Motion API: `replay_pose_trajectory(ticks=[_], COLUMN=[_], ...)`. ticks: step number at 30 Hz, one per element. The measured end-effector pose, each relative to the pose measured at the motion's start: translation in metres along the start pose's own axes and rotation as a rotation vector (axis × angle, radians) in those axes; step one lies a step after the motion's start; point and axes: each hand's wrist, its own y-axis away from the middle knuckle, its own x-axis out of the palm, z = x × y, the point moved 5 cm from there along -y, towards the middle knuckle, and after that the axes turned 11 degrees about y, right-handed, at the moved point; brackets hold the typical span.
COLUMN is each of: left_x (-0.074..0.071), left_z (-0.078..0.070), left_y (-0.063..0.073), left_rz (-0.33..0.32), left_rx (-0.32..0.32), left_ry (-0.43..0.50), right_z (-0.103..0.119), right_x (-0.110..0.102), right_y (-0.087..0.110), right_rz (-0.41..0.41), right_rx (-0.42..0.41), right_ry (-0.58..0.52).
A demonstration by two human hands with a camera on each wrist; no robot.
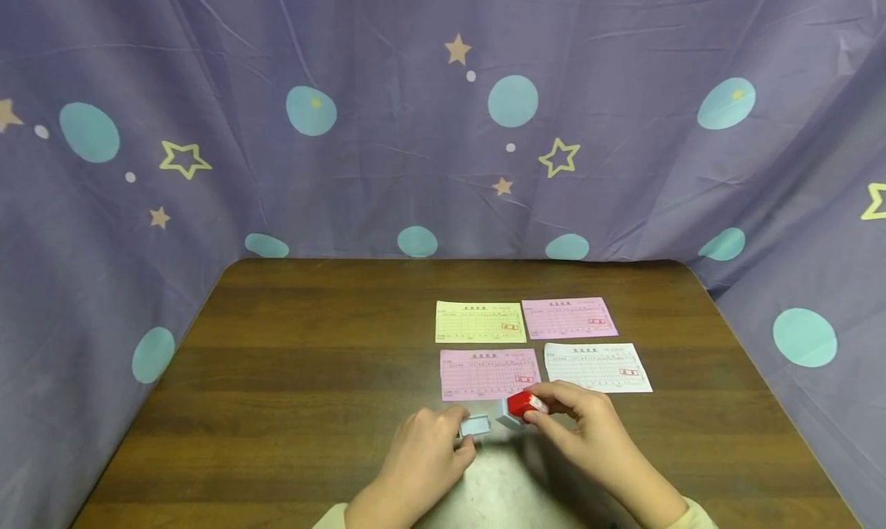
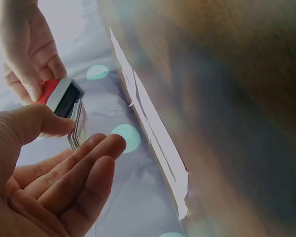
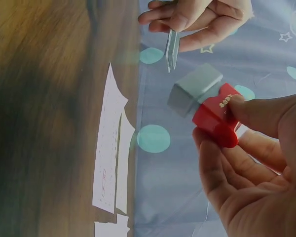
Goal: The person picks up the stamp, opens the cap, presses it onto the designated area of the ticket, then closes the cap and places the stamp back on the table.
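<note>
My right hand (image 1: 588, 429) holds a red and pale grey self-inking stamp (image 3: 214, 113), thumb on one side of its red body and fingers on the other. In the left wrist view the stamp's dark face points toward the left hand. My left hand (image 1: 425, 448) pinches a small, shallow, pale stamp cap (image 1: 475, 425) between thumb and fingers. Cap and stamp are held close together above the near side of the table. Just beyond them lies a pink slip (image 1: 487, 371) with a red boxed mark at its lower right.
Three more printed slips lie on the brown wooden table (image 1: 298, 406): yellow (image 1: 480, 323), pink (image 1: 569, 318) and white (image 1: 595, 366), each with a red boxed mark. A purple curtain (image 1: 388, 129) with stars and dots hangs around the table's back and sides.
</note>
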Motion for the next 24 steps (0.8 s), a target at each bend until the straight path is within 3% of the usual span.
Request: replay_pose_trajectory(ticks=[5, 9, 24], left_x=[0.0009, 0.001, 0.0021], left_z=[0.0021, 0.0027, -0.0016], left_y=[-0.0021, -0.0038, -0.0041], left_rz=[0.035, 0.016, -0.006], left_rx=[-0.073, -0.1, -0.05], left_ry=[0.184, 0.339, 0.476], right_z=[-0.0006, -0.0007, 0.0006], right_x=[0.0043, 0.0063, 0.0091], right_y=[0.0007, 0.0012, -0.0001], right_rz=[0.055, 0.078, 0.1], right_rx=[0.081, 0.102, 0.095], right_ry=[-0.106, -0.122, -0.115])
